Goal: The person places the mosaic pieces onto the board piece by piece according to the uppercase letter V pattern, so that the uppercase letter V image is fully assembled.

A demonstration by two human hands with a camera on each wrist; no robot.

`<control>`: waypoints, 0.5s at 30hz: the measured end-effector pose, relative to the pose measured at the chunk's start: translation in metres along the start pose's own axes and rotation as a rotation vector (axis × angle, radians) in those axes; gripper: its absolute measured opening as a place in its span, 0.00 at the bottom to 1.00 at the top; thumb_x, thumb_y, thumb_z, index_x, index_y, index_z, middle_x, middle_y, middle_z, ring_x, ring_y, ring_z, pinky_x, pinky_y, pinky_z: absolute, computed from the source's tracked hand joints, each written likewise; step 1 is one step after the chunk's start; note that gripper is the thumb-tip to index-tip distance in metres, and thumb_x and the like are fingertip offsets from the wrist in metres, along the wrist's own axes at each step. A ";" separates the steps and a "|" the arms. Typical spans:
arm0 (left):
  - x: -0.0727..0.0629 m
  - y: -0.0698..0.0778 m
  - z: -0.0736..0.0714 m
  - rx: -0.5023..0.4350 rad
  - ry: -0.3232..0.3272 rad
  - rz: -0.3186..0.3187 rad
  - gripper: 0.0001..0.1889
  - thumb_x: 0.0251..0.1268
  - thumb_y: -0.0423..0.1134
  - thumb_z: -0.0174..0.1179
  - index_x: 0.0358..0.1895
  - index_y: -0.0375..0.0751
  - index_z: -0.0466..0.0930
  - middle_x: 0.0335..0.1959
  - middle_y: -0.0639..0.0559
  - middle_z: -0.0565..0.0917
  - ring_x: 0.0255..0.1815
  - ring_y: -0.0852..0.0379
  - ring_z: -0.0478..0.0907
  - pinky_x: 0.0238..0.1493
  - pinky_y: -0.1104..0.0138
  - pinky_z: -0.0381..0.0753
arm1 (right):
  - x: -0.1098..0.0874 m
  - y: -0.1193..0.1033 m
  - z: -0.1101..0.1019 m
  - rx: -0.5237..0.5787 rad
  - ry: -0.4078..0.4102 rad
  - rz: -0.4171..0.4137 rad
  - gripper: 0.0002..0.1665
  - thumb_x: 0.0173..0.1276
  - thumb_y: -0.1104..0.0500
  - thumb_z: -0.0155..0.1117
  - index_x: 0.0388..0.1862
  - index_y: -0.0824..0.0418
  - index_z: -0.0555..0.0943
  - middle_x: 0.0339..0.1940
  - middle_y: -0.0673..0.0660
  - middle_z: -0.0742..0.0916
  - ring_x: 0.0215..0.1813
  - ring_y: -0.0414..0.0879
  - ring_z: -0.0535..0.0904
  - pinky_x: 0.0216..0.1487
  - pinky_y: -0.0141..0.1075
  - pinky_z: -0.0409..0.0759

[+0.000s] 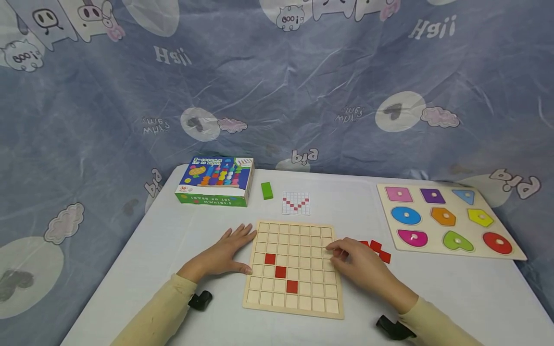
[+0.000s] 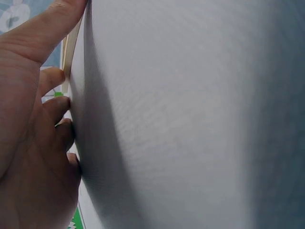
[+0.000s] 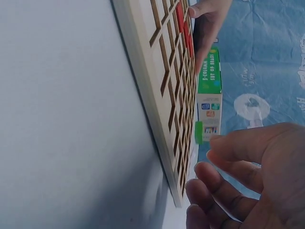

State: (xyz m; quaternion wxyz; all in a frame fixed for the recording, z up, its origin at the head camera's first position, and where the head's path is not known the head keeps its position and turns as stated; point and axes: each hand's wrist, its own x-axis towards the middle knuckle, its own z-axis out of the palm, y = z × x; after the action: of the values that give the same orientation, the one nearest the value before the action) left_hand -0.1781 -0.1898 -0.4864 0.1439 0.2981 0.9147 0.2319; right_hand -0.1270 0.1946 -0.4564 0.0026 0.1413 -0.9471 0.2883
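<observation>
A pale wooden grid board point(image 1: 305, 262) lies flat on the table, with three red square tiles point(image 1: 280, 272) set in its cells along a diagonal. My left hand point(image 1: 222, 254) rests at the board's left edge, fingers spread and thumb against the side. Over the right edge hovers my right hand point(image 1: 361, 264), fingers loosely bent; the right wrist view shows no object between thumb and fingertips. Loose red tiles point(image 1: 375, 246) lie just beyond that hand, which partly hides them. Behind the board is a small pattern card point(image 1: 296, 203) with a V of red squares.
A boxed bead set point(image 1: 215, 181) stands at the back left, with a green block point(image 1: 266, 191) beside it. At the right lies a board of knobbed shape pieces point(image 1: 447, 218). A patterned cloth point(image 1: 277, 96) hangs behind the white table point(image 1: 173, 250).
</observation>
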 end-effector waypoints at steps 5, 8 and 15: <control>0.000 0.000 0.000 -0.005 0.002 -0.004 0.57 0.54 0.63 0.72 0.82 0.45 0.53 0.84 0.42 0.48 0.84 0.40 0.39 0.81 0.42 0.37 | -0.005 0.011 -0.007 -0.011 0.017 -0.001 0.13 0.65 0.59 0.73 0.49 0.50 0.87 0.33 0.38 0.81 0.39 0.38 0.78 0.38 0.32 0.79; 0.000 0.001 0.000 -0.013 -0.001 -0.012 0.57 0.53 0.63 0.72 0.82 0.45 0.53 0.84 0.43 0.47 0.84 0.41 0.39 0.81 0.43 0.36 | -0.008 0.018 -0.011 -0.027 0.038 0.001 0.14 0.65 0.59 0.73 0.49 0.50 0.87 0.32 0.38 0.80 0.38 0.37 0.78 0.37 0.32 0.78; -0.001 0.002 0.000 -0.006 0.002 -0.016 0.56 0.53 0.62 0.72 0.82 0.44 0.54 0.84 0.42 0.48 0.84 0.41 0.39 0.81 0.43 0.36 | -0.015 0.036 -0.020 -0.047 0.073 0.002 0.14 0.64 0.60 0.74 0.49 0.52 0.87 0.30 0.40 0.79 0.34 0.36 0.74 0.34 0.31 0.75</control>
State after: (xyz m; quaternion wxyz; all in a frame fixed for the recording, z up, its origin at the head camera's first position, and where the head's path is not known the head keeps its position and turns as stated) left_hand -0.1770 -0.1892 -0.4850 0.1460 0.2900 0.9164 0.2339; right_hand -0.1242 0.2383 -0.4606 0.0403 0.1297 -0.9530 0.2709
